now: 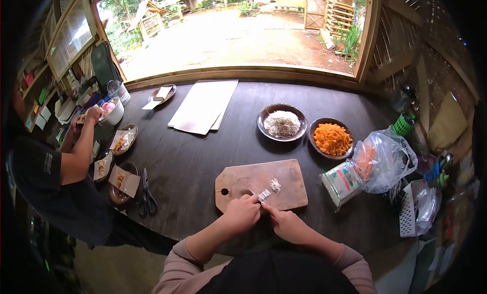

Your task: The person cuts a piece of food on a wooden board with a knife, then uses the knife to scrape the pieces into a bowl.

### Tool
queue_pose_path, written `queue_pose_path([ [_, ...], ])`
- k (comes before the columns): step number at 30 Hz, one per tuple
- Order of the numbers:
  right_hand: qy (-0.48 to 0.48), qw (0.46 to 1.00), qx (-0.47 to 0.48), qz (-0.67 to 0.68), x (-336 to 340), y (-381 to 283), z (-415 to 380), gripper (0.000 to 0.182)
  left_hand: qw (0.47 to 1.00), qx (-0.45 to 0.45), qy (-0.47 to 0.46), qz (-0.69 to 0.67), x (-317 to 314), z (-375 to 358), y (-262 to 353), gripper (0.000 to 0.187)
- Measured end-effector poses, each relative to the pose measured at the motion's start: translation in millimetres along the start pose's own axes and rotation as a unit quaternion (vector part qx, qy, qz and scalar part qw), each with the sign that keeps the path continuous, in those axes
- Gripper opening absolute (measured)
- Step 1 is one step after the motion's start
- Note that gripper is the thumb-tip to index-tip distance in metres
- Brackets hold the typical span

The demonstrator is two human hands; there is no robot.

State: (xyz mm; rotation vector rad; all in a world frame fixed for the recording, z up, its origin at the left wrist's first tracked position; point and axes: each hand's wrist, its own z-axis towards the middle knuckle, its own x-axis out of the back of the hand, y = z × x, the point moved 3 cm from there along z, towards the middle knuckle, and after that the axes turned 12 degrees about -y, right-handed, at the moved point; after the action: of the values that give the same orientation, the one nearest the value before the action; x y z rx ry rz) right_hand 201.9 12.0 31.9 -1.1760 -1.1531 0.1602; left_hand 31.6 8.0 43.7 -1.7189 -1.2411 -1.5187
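Observation:
A wooden cutting board (289, 185) lies on the dark table in front of me. My left hand (242, 213) rests at its near edge, fingers closed and pressed down; what they pinch is mostly hidden. Beside those fingertips are thin white slices (264, 194), and a small heap of white shreds (275, 185) sits a little farther right. My right hand (285, 224) is closed around what looks like a small knife, its index finger stretched toward the left hand. Most of the knife is hidden between the hands.
Beyond the board stand a bowl of white shreds (281, 123) and a bowl of orange pieces (332, 139). A plastic bag (388, 159) and a printed packet (342, 183) lie right. Paper sheets (203, 106), scissors (146, 195) and another person (56, 182) handling something are left.

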Motion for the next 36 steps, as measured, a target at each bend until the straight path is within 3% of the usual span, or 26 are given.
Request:
queue_pose_path([
  [4, -0.017, 0.999, -0.010, 0.037, 15, -11, -12, 0.049, 0.999, -0.007, 0.016, -0.034, -1, 2, -3, 0.016],
  [6, -0.067, 0.993, -0.086, 0.049, 20, -16, -15, 0.049, 0.999, 0.004, -0.002, -0.035, 2, 2, -1, 0.015],
  [10, -0.068, 0.992, -0.089, 0.066, 17, -12, -13, 0.049, 1.000, 0.001, -0.002, -0.025, 1, 1, -1, 0.015],
  [12, -0.016, 0.999, -0.022, 0.035, 8, -4, -7, 0.048, 1.000, 0.001, 0.003, -0.025, -2, 1, -1, 0.016],
  [15, -0.012, 1.000, -0.004, -0.010, 1, 1, -2, 0.048, 0.999, 0.004, 0.012, -0.030, -1, 0, 0, 0.016],
  [22, -0.041, 0.998, -0.032, 0.045, 15, -9, -11, 0.050, 1.000, 0.004, 0.015, -0.021, 2, -1, 1, 0.017],
  [24, 0.004, 1.000, 0.021, 0.023, 9, -4, -4, 0.048, 1.000, 0.006, 0.002, -0.026, 2, -1, 1, 0.017],
  [28, -0.014, 0.999, -0.016, -0.034, -1, 0, 3, 0.049, 1.000, 0.003, 0.012, -0.014, -1, -1, 1, 0.018],
  [31, -0.002, 1.000, 0.013, 0.005, 10, -9, -5, 0.049, 1.000, 0.005, 0.008, -0.013, -1, 0, -1, 0.018],
  [33, -0.056, 0.996, -0.058, 0.023, 14, -13, -11, 0.049, 1.000, 0.007, 0.004, -0.013, -1, 1, -1, 0.019],
  [36, -0.047, 0.996, -0.052, 0.046, 13, -9, -11, 0.048, 1.000, 0.006, 0.002, -0.016, 0, -1, 0, 0.018],
])
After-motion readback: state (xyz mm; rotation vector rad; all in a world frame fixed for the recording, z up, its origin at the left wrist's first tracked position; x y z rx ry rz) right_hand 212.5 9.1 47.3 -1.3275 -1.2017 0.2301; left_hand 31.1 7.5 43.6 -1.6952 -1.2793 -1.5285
